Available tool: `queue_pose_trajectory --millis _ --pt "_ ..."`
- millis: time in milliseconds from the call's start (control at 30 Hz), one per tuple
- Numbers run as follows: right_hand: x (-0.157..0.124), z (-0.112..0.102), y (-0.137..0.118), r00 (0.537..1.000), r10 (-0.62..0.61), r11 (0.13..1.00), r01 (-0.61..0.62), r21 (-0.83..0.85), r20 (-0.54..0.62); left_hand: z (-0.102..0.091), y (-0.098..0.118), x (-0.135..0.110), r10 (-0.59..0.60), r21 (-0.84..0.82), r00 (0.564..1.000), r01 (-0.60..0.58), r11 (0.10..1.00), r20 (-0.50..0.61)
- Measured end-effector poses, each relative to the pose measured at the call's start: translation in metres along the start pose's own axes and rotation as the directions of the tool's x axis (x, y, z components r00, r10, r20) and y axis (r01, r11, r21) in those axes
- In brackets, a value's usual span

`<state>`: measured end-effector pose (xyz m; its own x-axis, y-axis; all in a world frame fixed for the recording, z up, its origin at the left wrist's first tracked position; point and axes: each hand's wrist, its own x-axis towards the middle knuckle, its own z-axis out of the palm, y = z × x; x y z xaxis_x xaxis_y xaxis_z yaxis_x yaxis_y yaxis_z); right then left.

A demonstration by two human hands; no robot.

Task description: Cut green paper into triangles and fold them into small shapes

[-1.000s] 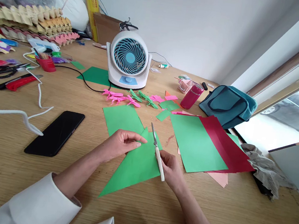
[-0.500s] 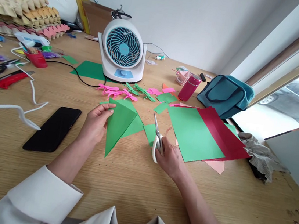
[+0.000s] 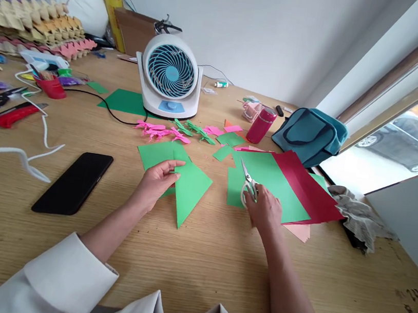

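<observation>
Between the thumb and fingers of my left hand (image 3: 159, 180) is a folded green paper triangle (image 3: 192, 188), one corner hanging down toward me. Another green sheet (image 3: 153, 154) lies flat behind it. My right hand (image 3: 266, 206) grips white-handled scissors (image 3: 249, 185), their blades pointing forward and left, over the left part of a large green sheet (image 3: 279, 182). A small green piece (image 3: 234, 186) sits beside the scissors on the left. Under the large sheet, dark red paper (image 3: 305, 191) shows at its right.
Pink paper cutouts (image 3: 154, 130) and green cutouts (image 3: 200, 132) lie before a white fan (image 3: 171, 76). A black phone (image 3: 73, 183) rests at left, near a red-handled cutter (image 3: 12, 116). At right stand a magenta bottle (image 3: 262, 125) and a teal bag (image 3: 308, 137).
My left hand has moved right with the folded green paper, which has turned. My right hand has carried the scissors right, over the large green sheet.
</observation>
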<state>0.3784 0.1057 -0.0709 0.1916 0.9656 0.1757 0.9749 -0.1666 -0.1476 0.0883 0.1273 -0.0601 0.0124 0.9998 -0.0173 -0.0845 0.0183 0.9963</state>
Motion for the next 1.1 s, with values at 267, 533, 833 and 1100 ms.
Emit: queue_pose_trajectory --millis 267,533,833,1100 --pt "0.011 -0.005 0.027 0.985 0.143 0.988 -0.137 0.065 -0.093 0.001 -0.004 0.0 0.028 -0.074 0.997 -0.023 0.997 0.069" --pt "-0.035 0.003 -0.056 0.903 -0.376 0.172 -0.152 0.973 0.207 0.023 -0.018 -0.011 0.122 -0.011 0.992 -0.121 0.993 0.042" --pt "-0.024 0.015 -0.037 0.986 -0.098 0.424 -0.08 0.902 0.133 0.013 -0.019 -0.002 0.159 -0.005 0.986 -0.16 0.987 -0.049" --pt "-0.004 0.019 -0.014 0.987 0.073 0.83 0.019 0.557 -0.142 -0.027 -0.028 0.025 0.321 0.723 0.942 -0.287 0.628 0.095"
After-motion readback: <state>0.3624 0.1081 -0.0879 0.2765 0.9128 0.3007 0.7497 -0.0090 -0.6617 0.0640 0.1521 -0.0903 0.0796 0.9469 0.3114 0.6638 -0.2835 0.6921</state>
